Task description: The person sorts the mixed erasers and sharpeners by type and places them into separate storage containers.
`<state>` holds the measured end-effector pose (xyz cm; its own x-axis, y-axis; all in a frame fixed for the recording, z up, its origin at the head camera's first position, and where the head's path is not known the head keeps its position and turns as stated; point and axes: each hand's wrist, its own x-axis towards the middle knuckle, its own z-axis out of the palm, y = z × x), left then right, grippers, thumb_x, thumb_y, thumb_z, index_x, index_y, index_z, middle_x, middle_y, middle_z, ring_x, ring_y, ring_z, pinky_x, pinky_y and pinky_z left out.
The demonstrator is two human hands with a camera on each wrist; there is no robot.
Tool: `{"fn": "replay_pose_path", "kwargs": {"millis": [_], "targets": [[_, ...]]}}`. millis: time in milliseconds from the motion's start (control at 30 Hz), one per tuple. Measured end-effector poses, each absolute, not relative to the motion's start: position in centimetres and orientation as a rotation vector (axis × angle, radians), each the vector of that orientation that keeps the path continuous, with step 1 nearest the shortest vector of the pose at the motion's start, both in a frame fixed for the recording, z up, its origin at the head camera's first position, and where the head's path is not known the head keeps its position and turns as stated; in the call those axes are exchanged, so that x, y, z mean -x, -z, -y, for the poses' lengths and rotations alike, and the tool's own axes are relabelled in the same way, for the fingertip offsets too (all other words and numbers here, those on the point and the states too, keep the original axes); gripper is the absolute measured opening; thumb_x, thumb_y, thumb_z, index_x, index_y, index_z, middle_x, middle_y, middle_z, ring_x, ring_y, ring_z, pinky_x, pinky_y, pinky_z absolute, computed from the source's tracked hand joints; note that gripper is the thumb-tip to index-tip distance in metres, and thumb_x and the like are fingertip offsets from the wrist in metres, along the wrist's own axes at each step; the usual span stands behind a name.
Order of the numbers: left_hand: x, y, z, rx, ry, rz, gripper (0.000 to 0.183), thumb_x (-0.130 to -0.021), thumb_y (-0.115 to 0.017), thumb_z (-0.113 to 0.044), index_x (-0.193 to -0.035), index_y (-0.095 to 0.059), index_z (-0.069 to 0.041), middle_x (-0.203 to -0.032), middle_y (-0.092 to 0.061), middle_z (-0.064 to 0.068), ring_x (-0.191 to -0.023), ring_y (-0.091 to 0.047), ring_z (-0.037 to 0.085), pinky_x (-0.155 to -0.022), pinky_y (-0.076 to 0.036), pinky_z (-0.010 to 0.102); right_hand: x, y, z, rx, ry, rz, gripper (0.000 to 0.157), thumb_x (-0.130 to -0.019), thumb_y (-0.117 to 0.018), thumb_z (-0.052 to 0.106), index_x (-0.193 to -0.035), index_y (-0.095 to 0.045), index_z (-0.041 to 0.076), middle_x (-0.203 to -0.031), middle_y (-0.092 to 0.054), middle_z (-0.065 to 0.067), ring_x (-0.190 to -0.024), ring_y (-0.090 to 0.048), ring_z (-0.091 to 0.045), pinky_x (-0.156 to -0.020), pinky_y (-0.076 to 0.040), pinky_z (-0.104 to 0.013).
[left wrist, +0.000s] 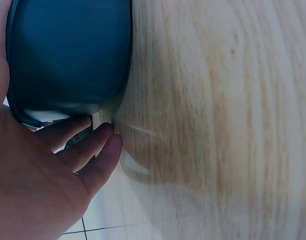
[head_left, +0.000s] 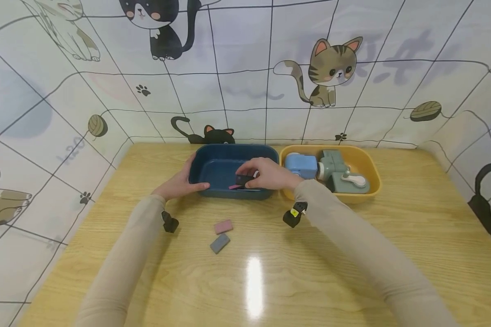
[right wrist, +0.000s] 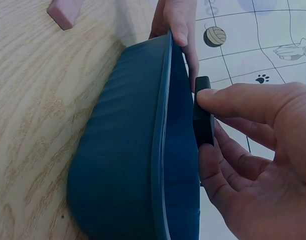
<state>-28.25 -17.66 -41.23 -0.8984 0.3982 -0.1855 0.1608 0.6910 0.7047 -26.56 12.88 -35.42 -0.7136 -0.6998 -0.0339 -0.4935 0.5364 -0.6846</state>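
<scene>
My right hand (head_left: 266,173) pinches a small black rectangular block (right wrist: 203,117) between thumb and fingertips, over the inside of a dark blue plastic bin (head_left: 214,170). Just below the block, a thin pink piece (head_left: 234,186) shows in the bin, partly covered by that hand. At the bin's left end my left hand (head_left: 181,181) holds the wall, with its thumb over the near rim and its fingers along the outside. On the table in front of the bin lie a pink block (head_left: 223,226) and a grey block (head_left: 220,243), close together.
To the right of the blue bin stands a yellow bin (head_left: 374,175) with a light blue toy part (head_left: 302,165) and a grey-green toy part (head_left: 332,162) in it. A cat-patterned cloth (head_left: 245,86) rises behind the wooden table (head_left: 311,272) and along its sides.
</scene>
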Motion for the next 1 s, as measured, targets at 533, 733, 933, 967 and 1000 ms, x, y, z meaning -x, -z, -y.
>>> {"fn": "replay_pose_path", "kwargs": {"millis": [533,733,933,967,1000], "targets": [[28.2,40.9,17.6,-0.447,-1.030,-2.572,0.110,-0.087,-0.069,-0.044,-0.154,0.015,-0.020,-0.160,0.006,0.015,-0.144,-0.009,0.038,-0.112,-0.016,0.055,28.2,34.5,-12.1,0.924,0.934,-2.482,0.040,-0.087,-0.067,0.005,-0.126,-0.062,0.002,-0.112,-0.064,-0.010,-0.103,-0.058,-0.025,-0.088,-0.046,-0.039],[28.2,40.9,17.5,-0.438,-1.046,-2.562,0.110,-0.087,-0.069,-0.044,-0.154,0.015,-0.020,-0.160,0.005,0.015,-0.144,-0.008,0.036,-0.112,-0.015,0.054,29.0,34.4,-11.9,0.918,0.909,-2.492,0.040,-0.087,-0.068,0.004,-0.126,-0.063,0.003,-0.112,-0.064,-0.009,-0.102,-0.057,-0.024,-0.088,-0.046,-0.039],[28.2,41.1,17.6,-0.429,-1.055,-2.561,0.109,-0.088,-0.069,-0.043,-0.154,0.015,-0.021,-0.160,0.004,0.015,-0.144,-0.009,0.038,-0.111,-0.015,0.056,29.7,34.4,-11.8,0.910,0.888,-2.487,0.040,-0.086,-0.068,0.003,-0.126,-0.063,0.003,-0.111,-0.064,-0.010,-0.101,-0.058,-0.025,-0.088,-0.046,-0.039],[28.2,41.1,17.6,-0.430,-1.055,-2.564,0.108,-0.088,-0.069,-0.042,-0.154,0.015,-0.020,-0.160,0.004,0.015,-0.143,-0.009,0.039,-0.111,-0.015,0.057,29.9,34.5,-11.7,0.908,0.880,-2.487,0.040,-0.086,-0.068,0.003,-0.126,-0.063,0.003,-0.110,-0.064,-0.010,-0.101,-0.058,-0.025,-0.088,-0.046,-0.039],[28.2,41.1,17.6,-0.432,-1.054,-2.566,0.108,-0.088,-0.069,-0.041,-0.154,0.015,-0.020,-0.160,0.004,0.015,-0.143,-0.009,0.039,-0.111,-0.015,0.057,30.0,34.6,-11.6,0.906,0.873,-2.485,0.040,-0.086,-0.068,0.003,-0.126,-0.063,0.003,-0.110,-0.064,-0.010,-0.101,-0.058,-0.025,-0.088,-0.046,-0.039]]}}
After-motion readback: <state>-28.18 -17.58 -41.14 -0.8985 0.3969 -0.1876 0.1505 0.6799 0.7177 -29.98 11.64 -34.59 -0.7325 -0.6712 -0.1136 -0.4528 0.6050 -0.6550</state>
